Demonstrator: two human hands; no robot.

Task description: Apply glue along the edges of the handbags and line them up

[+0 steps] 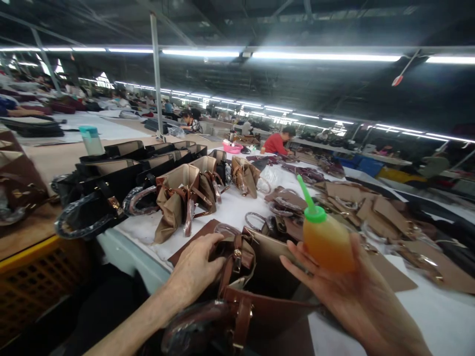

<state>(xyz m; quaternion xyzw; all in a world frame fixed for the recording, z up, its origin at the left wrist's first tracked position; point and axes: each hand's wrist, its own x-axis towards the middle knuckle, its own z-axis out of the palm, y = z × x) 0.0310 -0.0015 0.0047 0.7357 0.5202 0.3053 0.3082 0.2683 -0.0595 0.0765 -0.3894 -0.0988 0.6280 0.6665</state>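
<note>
A brown handbag (pixel 270 316) with tan lining lies open in front of me, its mouth facing up. My left hand (pixel 198 262) grips the bag's left side, fingers curled over the edge by a strap with gold hardware. In my right hand (pixel 345 291) rests a squeeze bottle (pixel 328 242) of orange liquid with a green cap and a tilted green nozzle. The fingertips of that hand reach toward the bag's right edge; whether they touch it I cannot tell. Plastic-wrapped handles (pixel 196 321) hang at the bag's near side.
Black handbags (pixel 107 183) and tan-and-brown bags (pixel 178 198) stand at the left and middle of the white table. Flat brown bag pieces (pixel 382 212) lie at the right. A yellow crate (pixel 44 282) is at lower left. Farther back are a pink basin (pixel 232 147) and a person in red (pixel 276 143).
</note>
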